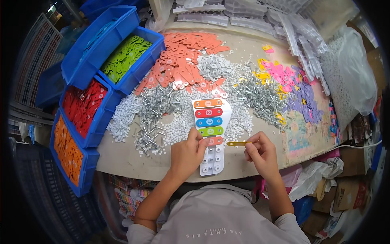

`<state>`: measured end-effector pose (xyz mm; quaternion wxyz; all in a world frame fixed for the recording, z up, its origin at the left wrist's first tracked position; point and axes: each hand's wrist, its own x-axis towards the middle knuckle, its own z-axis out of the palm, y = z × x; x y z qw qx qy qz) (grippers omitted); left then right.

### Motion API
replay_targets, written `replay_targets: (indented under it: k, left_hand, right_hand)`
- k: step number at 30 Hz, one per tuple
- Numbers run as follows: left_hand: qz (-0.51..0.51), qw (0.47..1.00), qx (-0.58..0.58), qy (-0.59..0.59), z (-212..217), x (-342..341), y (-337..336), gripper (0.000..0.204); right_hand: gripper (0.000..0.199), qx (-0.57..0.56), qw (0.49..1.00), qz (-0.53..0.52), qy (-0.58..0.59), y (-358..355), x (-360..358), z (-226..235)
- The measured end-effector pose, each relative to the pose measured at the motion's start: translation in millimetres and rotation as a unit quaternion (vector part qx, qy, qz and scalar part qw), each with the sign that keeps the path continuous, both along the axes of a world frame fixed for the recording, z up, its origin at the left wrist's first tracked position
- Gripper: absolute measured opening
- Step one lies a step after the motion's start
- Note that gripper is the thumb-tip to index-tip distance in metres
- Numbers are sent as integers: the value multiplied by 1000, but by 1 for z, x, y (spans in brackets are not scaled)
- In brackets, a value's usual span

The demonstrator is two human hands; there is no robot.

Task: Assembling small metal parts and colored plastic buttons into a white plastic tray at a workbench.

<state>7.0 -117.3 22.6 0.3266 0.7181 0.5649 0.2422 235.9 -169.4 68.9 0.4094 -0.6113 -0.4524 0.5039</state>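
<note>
A white toy xylophone base [227, 116] lies on the table in front of me, its narrow end toward me. Orange, red, blue, green and salmon bars cross it, and bare pegs with white washers [218, 159] show at its near end. My left hand [185, 156] is closed at the base's left edge, thumb and fingers against the salmon bar [215, 140]. To the right, my right hand [262, 152] pinches one end of a yellow bar [235, 143]. The bar's free end points left, just beside the base.
Blue bins [115, 100] of red, orange and green bars stand at the left. Behind the base lie piled salmon bars [183, 61], white washers [214, 66] and metal pins [260, 95]. Pink pieces [280, 74] and purple pieces [304, 101] lie right, near a plastic bag [345, 69].
</note>
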Motion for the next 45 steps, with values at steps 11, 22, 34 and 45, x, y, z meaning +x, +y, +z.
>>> replay_targets:
  k: [11, 22, 34, 45]
  left_hand:
    - [41, 996, 56, -48, 0, -2, -5, 23]
    - [107, 978, 38, -172, -24, -17, -22, 28]
    - [50, 994, 53, -81, -24, -17, -30, 43]
    - [56, 994, 42, -84, -20, -13, -27, 55]
  right_hand:
    - [16, 93, 991, -37, 94, 0, -15, -12]
    - [30, 51, 979, 149, -127, 12, -48, 8]
    - [18, 15, 966, 204, -156, 25, -54, -9]
    - [19, -51, 983, 116, -136, 23, -27, -29]
